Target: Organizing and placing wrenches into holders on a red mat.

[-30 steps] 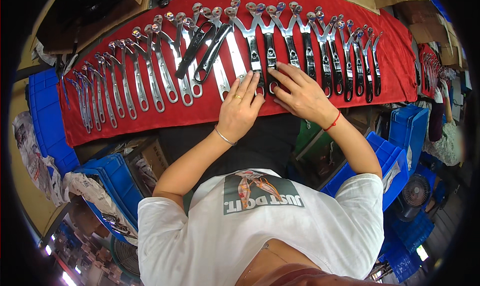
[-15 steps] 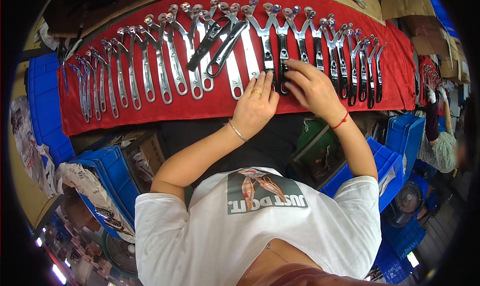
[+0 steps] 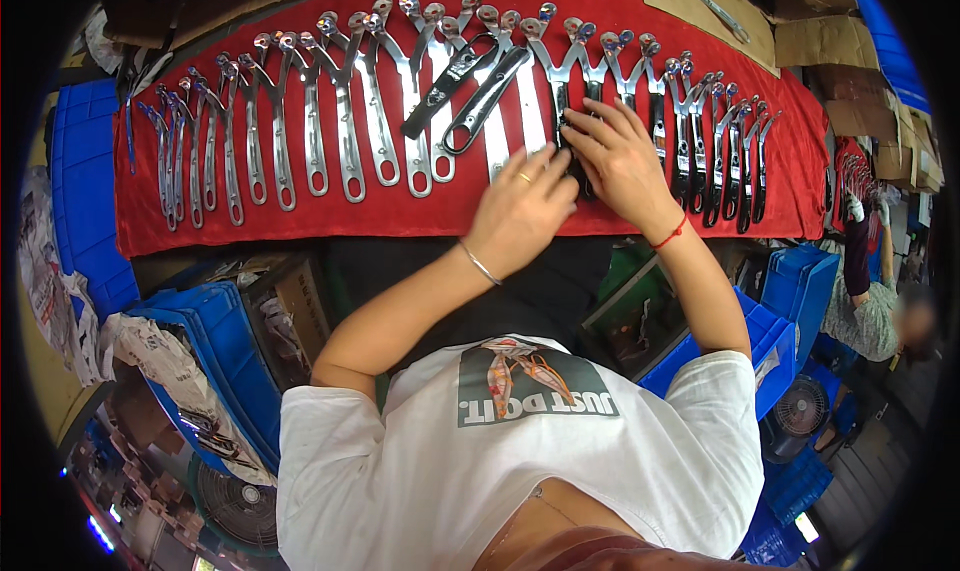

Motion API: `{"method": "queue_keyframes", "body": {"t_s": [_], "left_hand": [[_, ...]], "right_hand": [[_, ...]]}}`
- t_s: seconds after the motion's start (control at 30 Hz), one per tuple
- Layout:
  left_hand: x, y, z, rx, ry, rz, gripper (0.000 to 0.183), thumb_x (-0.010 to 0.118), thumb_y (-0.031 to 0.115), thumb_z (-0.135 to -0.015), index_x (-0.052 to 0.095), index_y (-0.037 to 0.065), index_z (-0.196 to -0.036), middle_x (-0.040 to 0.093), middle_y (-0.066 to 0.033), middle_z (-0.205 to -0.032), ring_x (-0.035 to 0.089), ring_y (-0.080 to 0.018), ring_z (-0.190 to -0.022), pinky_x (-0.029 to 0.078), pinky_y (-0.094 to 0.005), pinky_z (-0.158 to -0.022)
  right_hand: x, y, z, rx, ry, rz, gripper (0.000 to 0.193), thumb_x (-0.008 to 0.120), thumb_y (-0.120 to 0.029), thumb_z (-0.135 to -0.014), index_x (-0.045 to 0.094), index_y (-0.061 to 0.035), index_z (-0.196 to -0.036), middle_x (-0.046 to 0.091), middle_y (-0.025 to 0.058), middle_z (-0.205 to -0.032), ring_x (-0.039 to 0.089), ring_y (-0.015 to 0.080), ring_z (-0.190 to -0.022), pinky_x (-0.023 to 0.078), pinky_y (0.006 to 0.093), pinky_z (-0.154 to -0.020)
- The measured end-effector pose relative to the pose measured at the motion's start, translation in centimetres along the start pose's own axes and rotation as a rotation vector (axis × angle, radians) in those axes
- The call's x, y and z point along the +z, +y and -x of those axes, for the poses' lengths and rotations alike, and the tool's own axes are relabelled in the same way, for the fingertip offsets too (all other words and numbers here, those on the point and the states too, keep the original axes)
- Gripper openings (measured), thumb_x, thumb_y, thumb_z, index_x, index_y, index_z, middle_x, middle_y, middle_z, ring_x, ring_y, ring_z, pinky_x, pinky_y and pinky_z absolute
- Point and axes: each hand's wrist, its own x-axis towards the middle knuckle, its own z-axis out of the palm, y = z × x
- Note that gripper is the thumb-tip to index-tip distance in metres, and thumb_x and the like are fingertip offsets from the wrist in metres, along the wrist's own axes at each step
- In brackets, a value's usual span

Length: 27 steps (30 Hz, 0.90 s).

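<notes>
A long row of Y-shaped metal handles with round knobs at their forked ends lies on a red cloth (image 3: pixel 300 223). Those on the left, such as one bare silver handle (image 3: pixel 347 151), are shiny metal. On the right, handles wear black grips (image 3: pixel 697 161). Two loose black grips (image 3: pixel 487 101) rest across the silver shafts near the middle. My right hand (image 3: pixel 625 166) bends its fingers over a black-gripped handle (image 3: pixel 561 99), partly hiding it. Beside its lower end is my left hand (image 3: pixel 525 211), fingers apart and slightly blurred, with nothing visible in them.
Cardboard (image 3: pixel 700 16) borders the cloth at the back right, with a thin metal tool on it. Blue crates (image 3: pixel 765 346) stand below the table on both sides. Fans (image 3: pixel 235 501) are on the floor. Another person (image 3: pixel 865 316) works at the far right.
My left hand has drawn back slightly from the black grips, and its fingers have parted. The right hand's fingers have reached farther over the black-gripped handle. The whole view has shifted slightly.
</notes>
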Motion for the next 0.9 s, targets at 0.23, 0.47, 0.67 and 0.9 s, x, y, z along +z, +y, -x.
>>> {"method": "queue_keyframes", "body": {"t_s": [0.23,0.47,0.67,0.9], "left_hand": [[-7.1,-11.0,-4.4,-0.256,0.23,-0.425,0.024,0.073,0.019,-0.084,0.069,0.007,-0.103,0.063,-0.0108,-0.1,0.059,-0.0316,-0.094,0.047,-0.041,-0.083],[-5.5,-12.3,-7.5,-0.249,0.071,-0.244,0.032,0.075,0.027,-0.081,0.068,0.006,-0.105,0.068,-0.0094,-0.093,0.063,-0.0303,-0.091,0.052,-0.0401,-0.082],[-5.1,-12.5,-10.2,-0.286,-0.107,-0.401,0.027,0.071,0.019,-0.082,0.069,0.01,-0.108,0.066,-0.012,-0.106,0.065,-0.0317,-0.1,0.055,-0.043,-0.083],[-6.5,-13.1,-11.2,-0.321,-0.194,-0.413,0.024,0.06,0.014,-0.083,0.065,0.004,-0.105,0.07,-0.0202,-0.099,0.068,-0.0394,-0.089,0.055,-0.048,-0.08]], "right_hand": [[1.9,-3.1,-8.1,-0.213,0.133,-0.129,0.015,0.061,-0.01,-0.079,0.064,-0.0062,-0.094,0.062,0.0059,-0.094,0.059,0.0241,-0.095,0.05,0.0369,-0.08],[3.3,-5.4,-9.0,-0.371,0.018,-0.008,0.026,0.058,-0.011,-0.081,0.063,-0.0063,-0.106,0.061,0.0062,-0.101,0.058,0.0213,-0.1,0.047,0.0366,-0.085],[-0.2,-4.0,-7.4,-0.313,-0.064,-0.066,0.02,0.057,-0.009,-0.082,0.06,-0.0092,-0.102,0.06,0.0085,-0.104,0.062,0.0241,-0.086,0.052,0.0354,-0.072],[-2.3,-1.6,-0.2,0.213,0.282,-0.419,0.024,0.077,0.0,-0.073,0.061,-0.0014,-0.091,0.06,0.0116,-0.109,0.064,0.0266,-0.092,0.054,0.0344,-0.073]]}}
